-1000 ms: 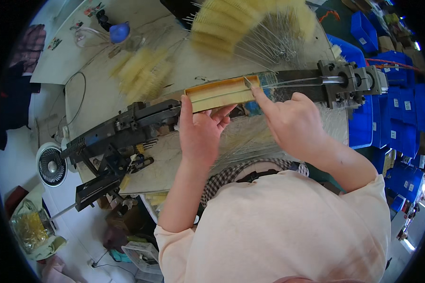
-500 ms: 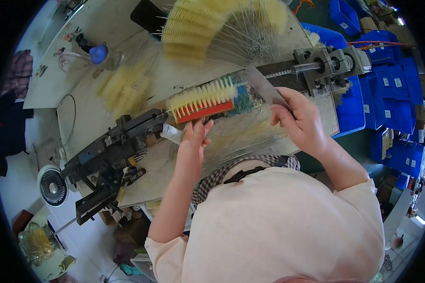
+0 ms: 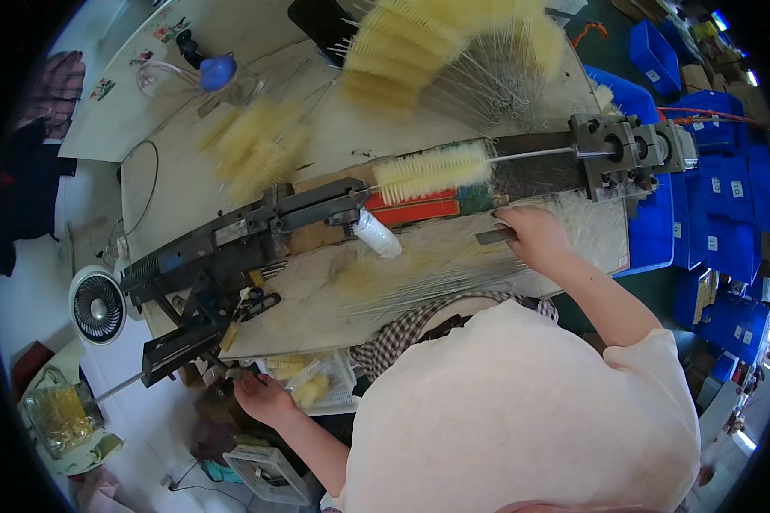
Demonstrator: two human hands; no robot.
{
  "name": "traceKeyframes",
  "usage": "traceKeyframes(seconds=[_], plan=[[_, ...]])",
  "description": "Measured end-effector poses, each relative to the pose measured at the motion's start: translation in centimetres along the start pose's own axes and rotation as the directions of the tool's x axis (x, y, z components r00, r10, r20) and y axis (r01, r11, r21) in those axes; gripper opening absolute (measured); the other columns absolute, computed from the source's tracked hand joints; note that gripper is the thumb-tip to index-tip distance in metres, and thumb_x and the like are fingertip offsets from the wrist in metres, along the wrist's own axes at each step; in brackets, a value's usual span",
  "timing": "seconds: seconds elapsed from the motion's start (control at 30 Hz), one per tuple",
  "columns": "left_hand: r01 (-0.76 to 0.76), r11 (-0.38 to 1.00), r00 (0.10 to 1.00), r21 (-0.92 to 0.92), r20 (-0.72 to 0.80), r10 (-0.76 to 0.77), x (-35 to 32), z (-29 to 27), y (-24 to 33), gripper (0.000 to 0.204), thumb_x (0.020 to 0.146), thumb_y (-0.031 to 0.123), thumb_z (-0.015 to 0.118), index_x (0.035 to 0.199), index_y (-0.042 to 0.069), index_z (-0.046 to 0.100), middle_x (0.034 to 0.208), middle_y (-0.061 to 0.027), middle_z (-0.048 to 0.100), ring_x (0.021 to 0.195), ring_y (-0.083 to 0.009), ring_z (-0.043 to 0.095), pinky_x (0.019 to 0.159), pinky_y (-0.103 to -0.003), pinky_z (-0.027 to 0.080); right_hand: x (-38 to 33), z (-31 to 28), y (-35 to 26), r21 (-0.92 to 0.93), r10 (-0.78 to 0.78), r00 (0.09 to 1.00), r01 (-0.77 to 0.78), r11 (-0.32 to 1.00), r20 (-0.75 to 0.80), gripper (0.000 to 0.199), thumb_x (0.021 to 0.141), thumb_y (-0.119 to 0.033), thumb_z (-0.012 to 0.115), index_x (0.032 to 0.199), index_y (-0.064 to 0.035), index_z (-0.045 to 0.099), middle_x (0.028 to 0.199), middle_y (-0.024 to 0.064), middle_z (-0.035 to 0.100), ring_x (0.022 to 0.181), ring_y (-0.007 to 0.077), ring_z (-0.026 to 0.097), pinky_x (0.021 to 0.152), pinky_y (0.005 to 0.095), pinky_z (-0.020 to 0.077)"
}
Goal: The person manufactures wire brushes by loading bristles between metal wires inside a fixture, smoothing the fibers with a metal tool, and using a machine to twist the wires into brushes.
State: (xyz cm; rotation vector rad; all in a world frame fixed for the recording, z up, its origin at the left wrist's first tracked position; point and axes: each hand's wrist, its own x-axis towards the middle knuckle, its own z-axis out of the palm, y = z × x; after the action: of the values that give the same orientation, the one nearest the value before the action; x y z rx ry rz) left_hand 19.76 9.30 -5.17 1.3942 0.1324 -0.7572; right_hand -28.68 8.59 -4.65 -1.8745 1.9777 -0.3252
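One yellow brush (image 3: 432,173), its long axis running roughly left to right, lies ahead and left of your right hand (image 3: 537,239), the nearer one, which pinches a flat blade (image 3: 493,237), while your left hand (image 3: 263,398), near the black machine (image 3: 218,246), has a grip I cannot tell.

On the worktop (image 3: 329,145) before me, the brush (image 3: 432,173) lies between the clamp (image 3: 321,207), left, and the spindle (image 3: 606,158), right. Brush stack (image 3: 402,53): behind. Blade (image 3: 493,237), in my right hand (image 3: 539,238): in front. My left hand (image 3: 263,398): left of the basket (image 3: 344,400). Bins (image 3: 724,192): right of the worktop. Fan (image 3: 98,306): left.
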Motion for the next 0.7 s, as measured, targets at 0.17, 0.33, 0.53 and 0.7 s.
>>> traceKeyframes(seconds=[0.17,0.33,0.53,0.7], plan=[[-0.267,0.932,0.963,0.244,0.112,0.246,2.9,0.4,-0.7,0.038,0.092,0.033,0.045,0.114,0.003,0.047,0.1,-0.0073,0.057,0.089,-0.0163,0.05,0.075,-0.027,0.037,1.1,1.1,0.1,-0.22,0.06,0.986,-0.024,0.975,0.157,0.018,0.069,-0.009,0.06,0.087,-0.011,0.057,0.081,0.007,0.061,0.082,0.0289,0.058,0.069,0.0403,0.047],[-0.178,0.965,0.982,0.194,-0.032,0.187,9.3,-1.7,2.8,0.031,0.091,0.034,0.049,0.087,0.004,0.049,0.078,-0.0032,0.054,0.069,-0.0147,0.049,0.062,-0.026,0.04,0.1,-0.4,0.9,-0.124,-0.007,0.993,0.021,0.992,0.117,0.019,0.07,-0.007,0.059,0.09,-0.0098,0.057,0.087,0.008,0.059,0.082,0.0294,0.058,0.07,0.0397,0.0463],[-0.247,0.958,0.968,0.147,0.084,0.237,4.5,0.0,-1.2,0.03,0.092,0.036,0.046,0.091,0.007,0.049,0.083,-0.004,0.055,0.076,-0.0152,0.051,0.066,-0.026,0.038,-1.0,-6.7,2.2,0.152,-0.077,0.989,0.096,0.984,-0.128,0.022,0.069,0.0,0.057,0.091,-0.0038,0.055,0.092,0.0102,0.056,0.082,0.0303,0.058,0.072,0.0367,0.0466],[0.014,0.976,0.752,0.216,0.641,-0.153,-9.2,9.0,-5.2,0.034,0.091,0.034,0.046,0.114,0.009,0.051,0.098,-0.0057,0.054,0.089,-0.0156,0.05,0.075,-0.03,0.039,-0.1,-15.9,-1.8,0.174,-0.271,0.962,0.27,0.947,-0.015,0.03,0.061,0.009,0.058,0.089,-0.0011,0.053,0.081,0.0104,0.058,0.077,0.0296,0.058,0.066,0.0336,0.0462]])
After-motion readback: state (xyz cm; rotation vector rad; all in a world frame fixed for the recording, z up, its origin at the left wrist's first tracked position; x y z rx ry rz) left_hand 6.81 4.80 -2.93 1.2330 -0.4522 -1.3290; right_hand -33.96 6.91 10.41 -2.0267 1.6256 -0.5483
